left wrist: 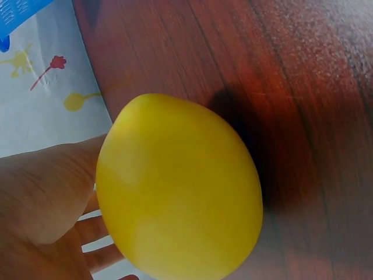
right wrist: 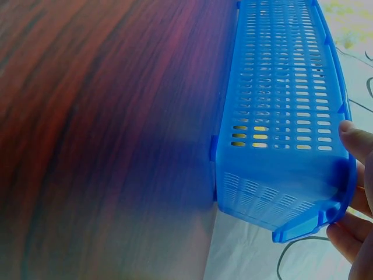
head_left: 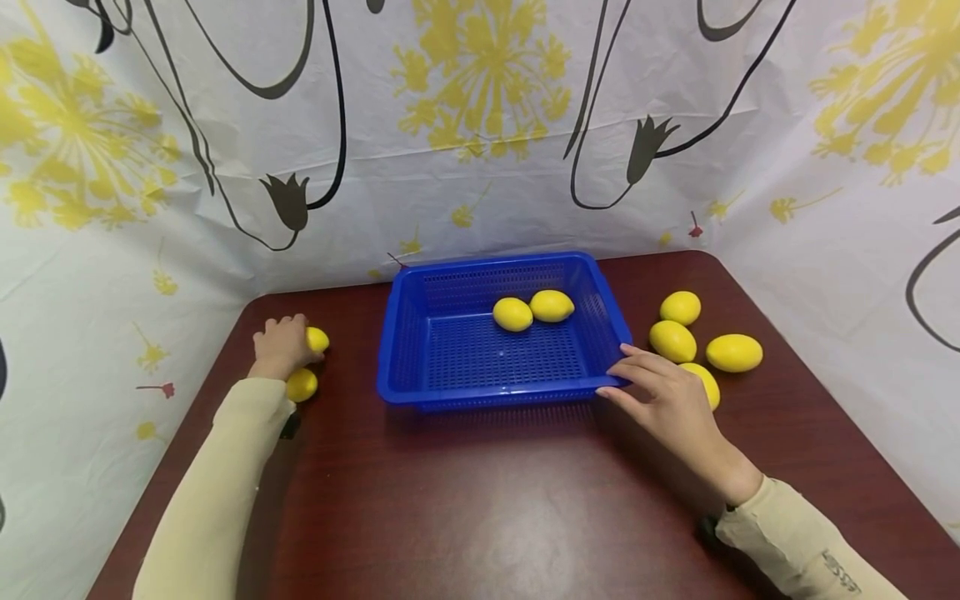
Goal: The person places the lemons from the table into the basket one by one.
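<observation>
At the table's left side, my left hand (head_left: 281, 343) curls its fingers about a lemon (head_left: 318, 339), which shows past the fingers on the right. A second lemon (head_left: 302, 385) lies just nearer, beside the wrist. In the left wrist view a lemon (left wrist: 180, 186) looms large and hides part of the hand. My right hand (head_left: 667, 396) grips the rim of a blue plastic basket (head_left: 480, 398) at its near right corner, thumb in front and fingers over the edge. Two lemons, one left (head_left: 513, 314) and one right (head_left: 552, 306), touch inside the basket toward the back.
Several more lemons (head_left: 733, 353) lie right of the basket, one partly behind my right hand. The dark red-brown table (head_left: 450, 500) ends at a patterned white cloth (head_left: 480, 183) at the back and sides.
</observation>
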`<act>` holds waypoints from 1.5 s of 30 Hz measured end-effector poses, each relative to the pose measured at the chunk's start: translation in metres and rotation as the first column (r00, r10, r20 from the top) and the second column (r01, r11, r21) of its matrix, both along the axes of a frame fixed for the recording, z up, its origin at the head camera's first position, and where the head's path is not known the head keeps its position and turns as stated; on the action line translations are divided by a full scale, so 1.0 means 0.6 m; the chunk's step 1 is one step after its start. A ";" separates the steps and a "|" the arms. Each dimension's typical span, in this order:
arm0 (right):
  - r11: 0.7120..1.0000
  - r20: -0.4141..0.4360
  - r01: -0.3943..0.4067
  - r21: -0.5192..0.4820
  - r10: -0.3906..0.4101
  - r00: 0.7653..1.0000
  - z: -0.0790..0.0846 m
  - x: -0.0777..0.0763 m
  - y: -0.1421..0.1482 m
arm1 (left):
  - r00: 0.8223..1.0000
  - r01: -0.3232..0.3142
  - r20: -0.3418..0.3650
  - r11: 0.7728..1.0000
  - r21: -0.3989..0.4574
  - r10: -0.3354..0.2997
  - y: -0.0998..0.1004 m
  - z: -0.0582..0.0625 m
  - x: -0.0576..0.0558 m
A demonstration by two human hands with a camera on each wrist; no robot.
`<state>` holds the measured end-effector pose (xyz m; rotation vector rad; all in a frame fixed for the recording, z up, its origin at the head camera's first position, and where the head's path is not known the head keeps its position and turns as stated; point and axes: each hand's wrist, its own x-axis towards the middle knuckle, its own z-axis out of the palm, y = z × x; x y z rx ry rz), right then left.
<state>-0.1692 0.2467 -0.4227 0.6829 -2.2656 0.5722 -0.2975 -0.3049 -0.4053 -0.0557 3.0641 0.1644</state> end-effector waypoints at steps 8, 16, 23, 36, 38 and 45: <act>1.000 0.003 0.004 0.002 -0.004 1.000 0.000 0.001 0.000 | 1.000 0.005 -0.017 1.000 -0.005 -0.005 0.001 -0.001 0.000; 1.000 -0.001 -0.004 -0.004 0.004 1.000 0.000 0.000 -0.001 | 1.000 0.003 -0.024 1.000 -0.013 -0.003 0.001 0.000 0.003; 1.000 -0.008 -0.004 -0.003 0.004 1.000 -0.002 -0.001 0.000 | 0.999 0.010 -0.033 1.000 -0.027 -0.011 -0.001 -0.002 0.003; 1.000 -0.005 0.000 0.002 0.000 1.000 -0.004 -0.002 0.001 | 0.996 0.035 -0.086 0.999 -0.041 -0.038 0.006 0.013 0.003; 1.000 -0.003 -0.001 0.001 0.001 1.000 -0.003 -0.001 0.001 | 0.994 0.041 -0.100 0.998 -0.040 -0.045 0.007 0.017 0.001; 1.000 -0.002 -0.003 0.001 0.003 1.000 -0.001 0.000 0.001 | 0.986 0.058 -0.153 0.998 -0.025 -0.061 0.022 0.035 -0.001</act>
